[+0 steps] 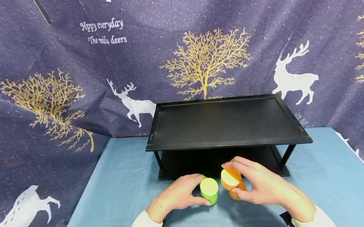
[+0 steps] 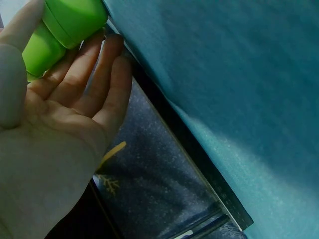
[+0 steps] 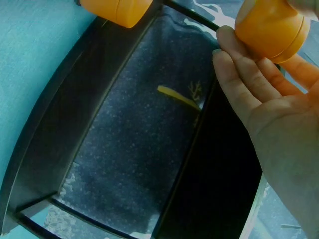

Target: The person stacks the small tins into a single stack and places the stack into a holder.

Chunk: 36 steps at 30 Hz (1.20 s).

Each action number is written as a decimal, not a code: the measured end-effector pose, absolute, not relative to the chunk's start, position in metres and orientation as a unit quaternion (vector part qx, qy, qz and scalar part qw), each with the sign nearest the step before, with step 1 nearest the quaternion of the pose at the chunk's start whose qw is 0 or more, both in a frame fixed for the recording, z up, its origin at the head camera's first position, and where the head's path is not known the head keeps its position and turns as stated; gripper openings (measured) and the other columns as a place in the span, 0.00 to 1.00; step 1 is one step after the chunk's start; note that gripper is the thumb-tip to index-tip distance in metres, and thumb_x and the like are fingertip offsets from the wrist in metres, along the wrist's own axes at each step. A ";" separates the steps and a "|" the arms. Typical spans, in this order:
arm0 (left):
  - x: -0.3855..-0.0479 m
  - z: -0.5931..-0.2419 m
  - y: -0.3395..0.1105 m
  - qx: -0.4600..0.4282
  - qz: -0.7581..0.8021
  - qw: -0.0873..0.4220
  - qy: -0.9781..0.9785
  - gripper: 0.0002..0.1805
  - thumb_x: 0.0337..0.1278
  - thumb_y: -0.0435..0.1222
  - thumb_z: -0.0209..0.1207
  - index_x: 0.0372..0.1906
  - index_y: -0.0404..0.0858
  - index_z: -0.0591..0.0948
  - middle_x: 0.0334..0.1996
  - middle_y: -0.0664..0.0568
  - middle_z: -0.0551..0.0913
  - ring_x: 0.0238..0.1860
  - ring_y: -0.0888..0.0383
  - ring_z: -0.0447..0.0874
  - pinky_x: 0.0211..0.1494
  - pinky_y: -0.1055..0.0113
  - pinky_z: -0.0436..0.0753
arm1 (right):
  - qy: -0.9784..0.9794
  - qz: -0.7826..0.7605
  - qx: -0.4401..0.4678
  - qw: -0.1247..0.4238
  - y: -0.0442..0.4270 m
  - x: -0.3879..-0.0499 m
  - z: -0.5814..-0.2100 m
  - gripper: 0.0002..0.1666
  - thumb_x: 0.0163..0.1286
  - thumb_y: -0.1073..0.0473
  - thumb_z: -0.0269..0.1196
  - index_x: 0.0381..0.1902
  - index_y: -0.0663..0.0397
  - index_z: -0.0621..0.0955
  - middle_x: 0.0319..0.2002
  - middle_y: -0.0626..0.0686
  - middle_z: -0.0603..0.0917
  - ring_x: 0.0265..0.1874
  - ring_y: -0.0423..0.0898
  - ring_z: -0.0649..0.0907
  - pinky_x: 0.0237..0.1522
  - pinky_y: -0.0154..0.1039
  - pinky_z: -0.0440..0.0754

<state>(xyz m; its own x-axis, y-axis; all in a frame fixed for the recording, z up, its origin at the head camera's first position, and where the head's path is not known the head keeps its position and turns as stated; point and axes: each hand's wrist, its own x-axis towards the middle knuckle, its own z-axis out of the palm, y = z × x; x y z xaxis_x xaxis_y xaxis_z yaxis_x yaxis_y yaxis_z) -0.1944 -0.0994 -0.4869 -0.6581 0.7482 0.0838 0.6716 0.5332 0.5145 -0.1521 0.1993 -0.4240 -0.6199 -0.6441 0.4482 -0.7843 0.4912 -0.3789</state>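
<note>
In front of the black shelf, my left hand (image 1: 183,194) has its thumb and fingers around a small green round container (image 1: 209,186) with a pale flat top. A second green rounded piece (image 2: 42,52) sits against it in the left wrist view; whether the two are joined I cannot tell. My right hand (image 1: 261,183) grips an orange round container (image 1: 230,178) between thumb and fingers, tilted and raised. Below it is another orange container (image 1: 238,191), partly hidden; in the right wrist view this other orange container (image 3: 117,11) appears apart from the hand.
A black two-tier shelf (image 1: 225,123) stands behind the hands, its upper board held on thin posts. Blue cloth (image 1: 121,176) covers the table. A dark curtain (image 1: 146,56) with deer and trees hangs behind. Near the right wrist lies a small black item (image 1: 288,220).
</note>
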 end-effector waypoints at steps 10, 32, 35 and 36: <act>-0.195 -0.488 -0.099 0.408 0.264 0.080 0.870 0.30 0.57 0.59 0.75 0.59 0.51 0.82 0.49 0.67 0.83 0.50 0.64 0.83 0.59 0.71 0.81 | -0.862 0.276 0.407 0.124 0.194 -0.153 -0.421 0.36 0.59 0.57 0.76 0.66 0.46 0.79 0.54 0.39 0.80 0.48 0.35 0.80 0.54 0.34 0.85; -0.195 -0.488 -0.099 0.406 0.262 0.080 0.872 0.30 0.56 0.59 0.75 0.60 0.52 0.81 0.50 0.68 0.82 0.50 0.67 0.82 0.60 0.70 0.81 | -0.852 0.305 0.413 0.105 0.185 -0.160 -0.420 0.37 0.59 0.59 0.75 0.67 0.44 0.79 0.55 0.39 0.80 0.46 0.36 0.81 0.51 0.35 0.86; -0.195 -0.488 -0.100 0.405 0.263 0.080 0.872 0.31 0.56 0.59 0.75 0.60 0.52 0.81 0.50 0.68 0.82 0.49 0.68 0.81 0.59 0.70 0.81 | -0.850 0.307 0.415 0.105 0.183 -0.161 -0.420 0.36 0.60 0.59 0.75 0.67 0.44 0.79 0.55 0.39 0.80 0.46 0.36 0.80 0.50 0.34 0.86; -0.195 -0.488 -0.100 0.406 0.263 0.080 0.872 0.31 0.56 0.59 0.75 0.60 0.52 0.81 0.50 0.68 0.82 0.49 0.69 0.80 0.59 0.71 0.81 | -0.849 0.307 0.416 0.107 0.182 -0.161 -0.419 0.36 0.60 0.59 0.75 0.67 0.44 0.79 0.54 0.40 0.80 0.46 0.36 0.80 0.50 0.35 0.86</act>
<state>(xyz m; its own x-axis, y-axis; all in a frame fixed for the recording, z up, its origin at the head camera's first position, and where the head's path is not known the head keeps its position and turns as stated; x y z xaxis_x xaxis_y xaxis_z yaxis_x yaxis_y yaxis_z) -0.1947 -0.0997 -0.4877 -0.6582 0.7492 0.0742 0.6653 0.5328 0.5230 -0.1611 0.1821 -0.4192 -0.6317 -0.6406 0.4366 -0.7717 0.4660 -0.4327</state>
